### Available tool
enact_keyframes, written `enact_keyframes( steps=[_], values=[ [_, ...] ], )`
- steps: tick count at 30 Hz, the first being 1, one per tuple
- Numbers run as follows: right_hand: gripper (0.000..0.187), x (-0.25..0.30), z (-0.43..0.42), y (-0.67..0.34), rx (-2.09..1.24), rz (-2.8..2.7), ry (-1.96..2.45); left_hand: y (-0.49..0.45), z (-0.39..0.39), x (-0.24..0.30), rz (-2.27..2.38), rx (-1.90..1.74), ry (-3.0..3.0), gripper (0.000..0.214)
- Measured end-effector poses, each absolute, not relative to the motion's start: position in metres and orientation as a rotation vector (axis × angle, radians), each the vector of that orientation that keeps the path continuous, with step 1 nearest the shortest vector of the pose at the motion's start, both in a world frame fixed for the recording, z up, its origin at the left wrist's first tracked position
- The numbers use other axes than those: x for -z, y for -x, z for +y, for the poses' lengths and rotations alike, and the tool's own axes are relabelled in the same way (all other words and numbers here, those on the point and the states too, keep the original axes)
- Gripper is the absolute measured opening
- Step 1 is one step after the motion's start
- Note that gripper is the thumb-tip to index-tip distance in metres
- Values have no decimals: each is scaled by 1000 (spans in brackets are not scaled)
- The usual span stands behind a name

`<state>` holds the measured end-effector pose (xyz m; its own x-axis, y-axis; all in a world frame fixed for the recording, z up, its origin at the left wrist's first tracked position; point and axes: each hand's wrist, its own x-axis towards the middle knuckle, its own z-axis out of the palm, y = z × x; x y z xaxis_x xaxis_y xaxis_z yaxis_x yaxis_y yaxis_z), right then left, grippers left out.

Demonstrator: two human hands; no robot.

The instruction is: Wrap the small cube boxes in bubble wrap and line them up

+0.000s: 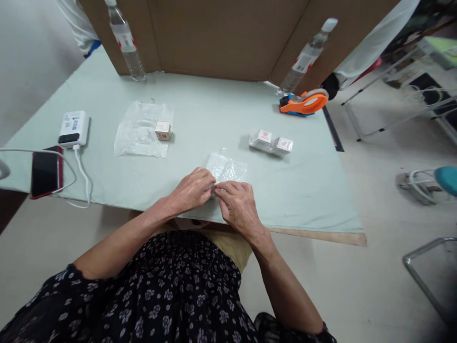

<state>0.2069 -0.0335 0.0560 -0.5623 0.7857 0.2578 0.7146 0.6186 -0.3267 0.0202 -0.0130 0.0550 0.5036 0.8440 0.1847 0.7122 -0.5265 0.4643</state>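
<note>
My left hand point(191, 190) and my right hand point(237, 205) meet at the near edge of the table, both pinched on the near edge of a clear bubble-wrap piece point(228, 169) that lies flat in front of them. Whether something lies inside the wrap is hidden by my fingers. Two small white boxes wrapped in clear film point(271, 143) lie to the right beyond my hands. Another small white box point(163, 130) rests on a stack of clear bubble-wrap sheets point(141, 131) to the left.
The table has a pale green cover point(303, 190). An orange tape dispenser point(303, 103) sits at the back right, two water bottles point(124, 38) stand against a cardboard screen point(221, 33). A white power bank point(73, 127) and a phone point(45, 171) lie at the left edge.
</note>
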Motion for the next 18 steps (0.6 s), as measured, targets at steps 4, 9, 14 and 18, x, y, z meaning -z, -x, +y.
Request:
enact_keyframes(
  steps=[4,9,14,18],
  values=[
    [25,-56,-30,-208,-254,-2437,1146,-26,-19,-55,1425,-500,-2438,15],
    [25,-46,-37,-231,-315,-2077,1341,-34,-26,-55,1528,-458,-2431,15],
    [59,-30,-49,-254,-605,-1695,1805,-38,-31,-53,1578,-520,-2406,17],
    [75,-27,-44,-245,-783,-1618,1923,-38,-29,-56,1580,-475,-2463,17]
  ],
)
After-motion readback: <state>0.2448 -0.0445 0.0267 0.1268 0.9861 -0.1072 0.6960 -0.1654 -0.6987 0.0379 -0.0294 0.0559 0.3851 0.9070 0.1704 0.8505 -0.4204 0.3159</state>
